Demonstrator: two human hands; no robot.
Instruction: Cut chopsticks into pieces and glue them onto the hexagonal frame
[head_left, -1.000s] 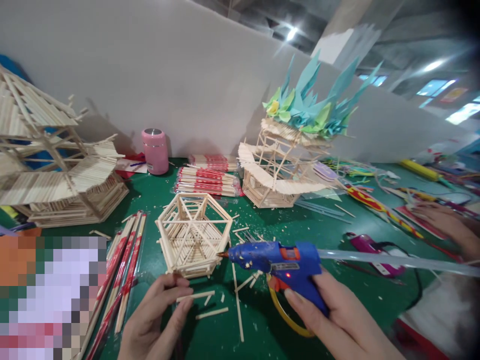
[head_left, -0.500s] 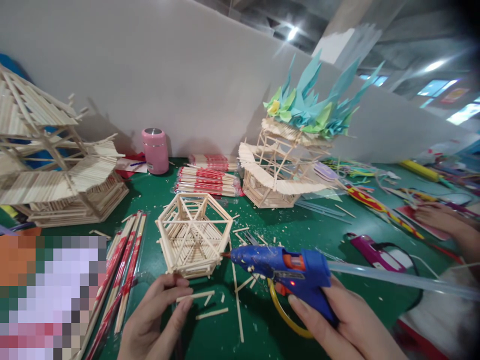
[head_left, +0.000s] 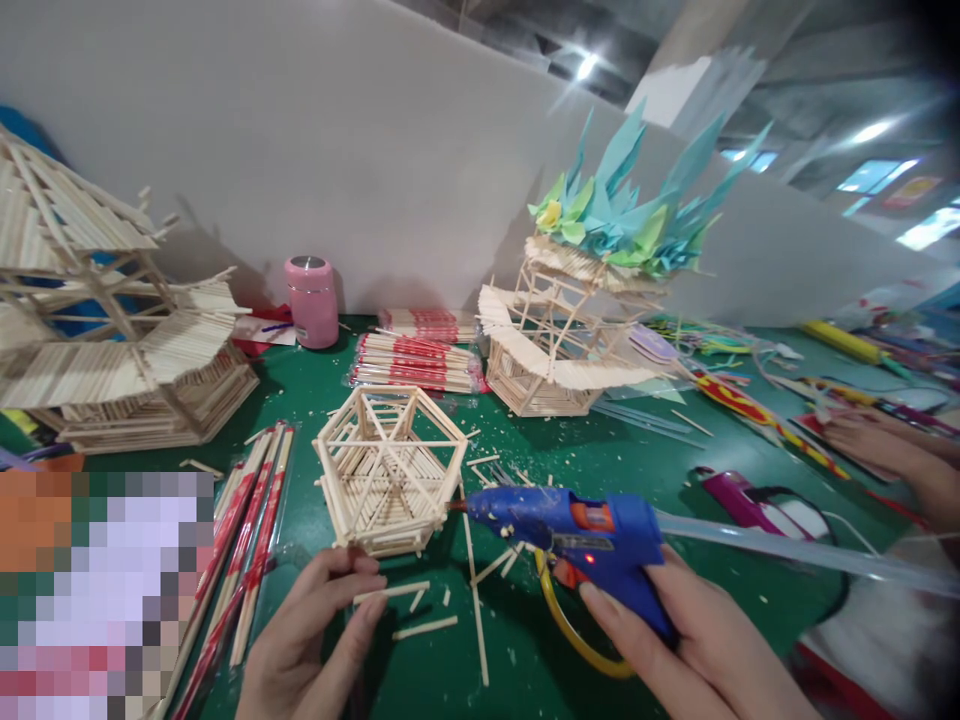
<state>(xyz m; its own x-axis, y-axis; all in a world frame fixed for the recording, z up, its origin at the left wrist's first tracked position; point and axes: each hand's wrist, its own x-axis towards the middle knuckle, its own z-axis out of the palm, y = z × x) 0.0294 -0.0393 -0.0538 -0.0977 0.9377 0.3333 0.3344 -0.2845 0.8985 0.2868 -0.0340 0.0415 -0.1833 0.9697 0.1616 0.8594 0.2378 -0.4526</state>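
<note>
Low in the frame, the right hand (head_left: 675,640) stays wrapped around the blue glue gun (head_left: 577,540), which has drifted slightly right and lower, its nozzle now just beside the hexagonal stick frame (head_left: 390,480). The left hand (head_left: 307,630), unmoved, pinches a short stick (head_left: 391,592) between thumb and fingertips, so gluing looks close.

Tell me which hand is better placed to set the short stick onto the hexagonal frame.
Left. The left hand already pinches the short stick just below the hexagonal frame; the right hand grips the glue gun.
</note>
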